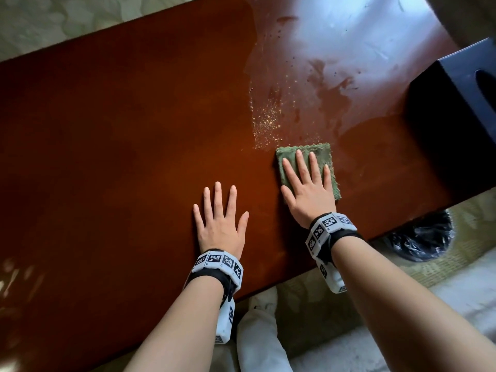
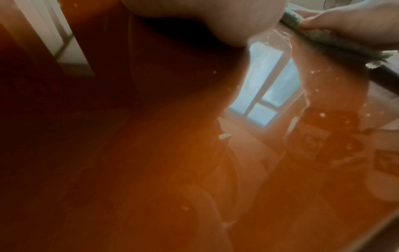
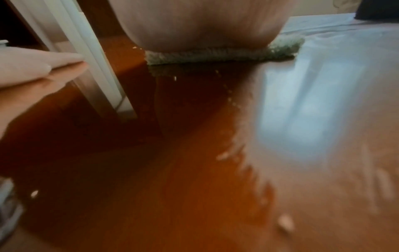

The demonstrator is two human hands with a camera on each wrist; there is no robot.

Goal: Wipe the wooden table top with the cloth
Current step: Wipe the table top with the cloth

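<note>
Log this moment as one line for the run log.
right hand flat on cloth | left hand flat on table | crumbs ahead of cloth

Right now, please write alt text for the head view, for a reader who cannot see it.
The right hand presses a green cloth flat on a wooden table, just below scattered crumbs. The left hand lies flat beside it.
</note>
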